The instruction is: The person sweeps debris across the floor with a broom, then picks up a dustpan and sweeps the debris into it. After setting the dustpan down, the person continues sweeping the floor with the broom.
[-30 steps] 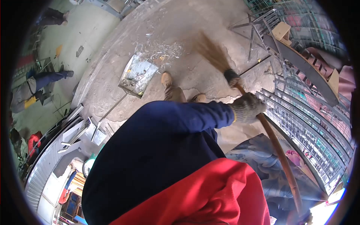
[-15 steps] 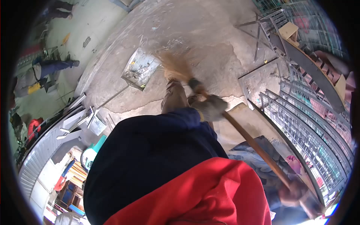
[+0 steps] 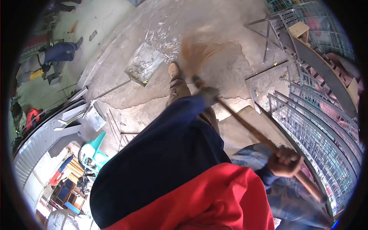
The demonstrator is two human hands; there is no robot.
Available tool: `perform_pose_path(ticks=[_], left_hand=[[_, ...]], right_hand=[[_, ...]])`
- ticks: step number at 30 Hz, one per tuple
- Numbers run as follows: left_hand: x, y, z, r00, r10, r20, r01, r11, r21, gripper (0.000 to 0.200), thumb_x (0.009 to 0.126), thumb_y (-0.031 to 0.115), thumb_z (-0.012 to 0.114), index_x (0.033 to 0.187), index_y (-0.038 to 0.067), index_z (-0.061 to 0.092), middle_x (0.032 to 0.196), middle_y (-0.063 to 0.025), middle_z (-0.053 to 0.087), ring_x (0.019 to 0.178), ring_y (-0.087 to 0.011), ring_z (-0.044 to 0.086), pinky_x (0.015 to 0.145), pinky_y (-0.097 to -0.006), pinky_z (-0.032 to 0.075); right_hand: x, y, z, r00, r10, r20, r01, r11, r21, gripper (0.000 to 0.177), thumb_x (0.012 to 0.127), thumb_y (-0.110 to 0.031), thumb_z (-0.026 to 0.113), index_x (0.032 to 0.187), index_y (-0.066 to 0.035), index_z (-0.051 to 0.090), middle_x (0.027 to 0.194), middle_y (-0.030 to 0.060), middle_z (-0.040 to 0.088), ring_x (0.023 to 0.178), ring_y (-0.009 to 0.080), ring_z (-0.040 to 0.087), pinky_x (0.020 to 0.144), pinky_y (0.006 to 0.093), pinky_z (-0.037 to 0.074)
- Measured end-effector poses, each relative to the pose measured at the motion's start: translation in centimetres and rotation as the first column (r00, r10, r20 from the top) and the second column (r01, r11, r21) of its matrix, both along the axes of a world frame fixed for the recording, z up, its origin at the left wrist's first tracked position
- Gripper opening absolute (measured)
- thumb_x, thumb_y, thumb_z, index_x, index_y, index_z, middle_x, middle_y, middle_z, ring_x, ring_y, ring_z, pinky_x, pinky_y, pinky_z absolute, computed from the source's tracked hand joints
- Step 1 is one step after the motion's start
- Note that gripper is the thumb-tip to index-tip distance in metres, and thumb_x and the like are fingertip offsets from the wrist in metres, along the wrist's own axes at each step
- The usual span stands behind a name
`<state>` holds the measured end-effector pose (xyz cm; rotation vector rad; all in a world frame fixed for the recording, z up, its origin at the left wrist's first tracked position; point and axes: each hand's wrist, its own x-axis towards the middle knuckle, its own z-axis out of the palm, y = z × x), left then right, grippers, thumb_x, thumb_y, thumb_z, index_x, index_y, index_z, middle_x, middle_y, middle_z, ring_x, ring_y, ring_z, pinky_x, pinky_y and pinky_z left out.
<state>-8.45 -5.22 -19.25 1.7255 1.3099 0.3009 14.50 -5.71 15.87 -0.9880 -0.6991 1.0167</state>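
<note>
A long wooden-handled broom (image 3: pixel 249 129) slants across the view, its tan bristles (image 3: pixel 199 51) blurred over the concrete floor. My left hand (image 3: pixel 208 96), seemingly in a grey glove, is closed round the handle just below the broom head. Farther up, near the handle's end, my right hand (image 3: pixel 285 161) wraps round it with bare fingers. Metal shavings (image 3: pixel 165 40) lie scattered left of the bristles. Beside them rests a sheet-metal dustpan (image 3: pixel 145 61) with a long thin handle. My booted foot (image 3: pixel 174 70) stands between the dustpan and the broom.
Welded metal grilles (image 3: pixel 310 134) lean along the right side, with a metal stand (image 3: pixel 267 36) beyond. On the left are metal pieces (image 3: pixel 73 115) and a green plastic chair (image 3: pixel 94 149). Another person in dark trousers (image 3: pixel 59 53) is at the far left.
The broom head has swung up and to the right, away from the dustpan, uncovering the shavings. My left hand moved slightly up; my right hand rose with the handle.
</note>
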Motion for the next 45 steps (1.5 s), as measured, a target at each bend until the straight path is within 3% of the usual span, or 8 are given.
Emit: perform_pose_path(ticks=[9, 13, 17, 21, 34, 39, 43, 45], left_hand=[[6.3, 2.6, 21.0, 0.983, -0.185, 0.0, 0.172, 0.917, 0.361, 0.03, 0.076, 0.04, 0.067, 0.079, 0.012, 0.058, 0.077, -0.0075, 0.061, 0.078, -0.0288, 0.062, 0.074, -0.0424, 0.048], [10.8, 6.6, 24.5, 0.967, -0.238, 0.094, 0.169, 0.87, 0.464, 0.027, 0.071, 0.033, 0.071, 0.084, 0.011, 0.06, 0.081, -0.0098, 0.063, 0.08, -0.0309, 0.063, 0.076, -0.0436, 0.048], [9.4, 9.5, 15.5, 0.98, -0.033, 0.194, -0.062, 0.885, 0.462, 0.022, 0.072, 0.029, 0.069, 0.081, 0.011, 0.06, 0.082, -0.0106, 0.063, 0.078, -0.032, 0.062, 0.076, -0.0437, 0.047], [-0.7, 1.0, 1.4, 0.996, 0.07, 0.059, -0.079, 0.983, 0.167, 0.017, 0.077, 0.026, 0.066, 0.08, 0.011, 0.058, 0.082, -0.0132, 0.061, 0.082, -0.0334, 0.061, 0.071, -0.0427, 0.047], [-2.1, 4.7, 28.0, 0.967, -0.131, 0.22, 0.006, 0.871, 0.491, 0.029, 0.073, 0.031, 0.072, 0.084, 0.009, 0.056, 0.076, -0.0103, 0.059, 0.077, -0.0306, 0.058, 0.076, -0.0439, 0.044], [1.3, 9.0, 19.5, 0.964, 0.016, 0.267, -0.157, 0.843, 0.515, 0.027, 0.072, 0.03, 0.071, 0.082, 0.01, 0.057, 0.074, -0.0111, 0.06, 0.077, -0.03, 0.062, 0.073, -0.0456, 0.045], [-5.0, 4.2, 6.5, 0.998, -0.025, 0.065, 0.016, 0.991, 0.133, 0.021, 0.075, 0.028, 0.068, 0.082, 0.01, 0.06, 0.08, -0.0132, 0.063, 0.08, -0.0348, 0.061, 0.071, -0.0446, 0.048], [-9.9, -0.3, 5.6, 0.994, 0.105, 0.029, -0.106, 0.994, 0.034, 0.023, 0.078, 0.031, 0.064, 0.084, 0.01, 0.06, 0.083, -0.0127, 0.063, 0.083, -0.0338, 0.062, 0.077, -0.0444, 0.047]], right_hand=[[18.0, -9.0, 17.1, 0.54, -0.598, 0.592, 0.386, 0.801, 0.457, 0.022, 0.093, -0.025, 0.042, 0.077, -0.011, 0.049, 0.056, -0.0027, 0.038, 0.048, 0.0103, 0.039, 0.044, 0.024, 0.033], [9.8, -8.7, 23.7, 0.983, -0.105, 0.153, 0.026, 0.896, 0.444, 0.029, 0.096, -0.033, 0.039, 0.071, -0.018, 0.042, 0.049, -0.008, 0.028, 0.041, 0.0077, 0.031, 0.045, 0.022, 0.031], [7.6, -6.0, 16.2, 0.648, -0.13, 0.75, -0.215, 0.914, 0.345, 0.019, 0.088, -0.013, 0.045, 0.088, 0.001, 0.058, 0.066, 0.0062, 0.053, 0.052, 0.0153, 0.049, 0.046, 0.0296, 0.042], [-4.4, -0.3, 3.9, 0.914, -0.301, 0.272, 0.323, 0.945, -0.041, 0.036, 0.093, -0.031, 0.047, 0.064, -0.009, 0.046, 0.049, 0.0005, 0.041, 0.037, 0.0098, 0.034, 0.04, 0.0264, 0.034], [1.5, -9.9, 28.4, 0.951, 0.23, 0.208, -0.297, 0.865, 0.404, 0.035, 0.093, -0.03, 0.042, 0.061, -0.02, 0.035, 0.048, -0.0079, 0.028, 0.042, 0.009, 0.032, 0.046, 0.0265, 0.029], [-3.5, -6.2, 20.9, 0.508, -0.251, 0.824, -0.285, 0.854, 0.436, 0.028, 0.088, -0.022, 0.045, 0.062, -0.013, 0.043, 0.05, -0.0019, 0.039, 0.044, 0.0129, 0.041, 0.047, 0.0293, 0.035], [-12.5, 0.4, 9.0, 0.765, -0.375, 0.523, 0.356, 0.924, 0.142, 0.032, 0.088, -0.021, 0.049, 0.058, -0.011, 0.043, 0.047, 0.0, 0.033, 0.037, 0.0103, 0.031, 0.04, 0.0271, 0.03], [-13.0, 1.2, 6.9, 0.987, 0.073, 0.146, -0.077, 0.997, 0.017, 0.037, 0.095, -0.026, 0.044, 0.061, -0.013, 0.042, 0.048, -0.0021, 0.03, 0.036, 0.0082, 0.025, 0.038, 0.0261, 0.026]])
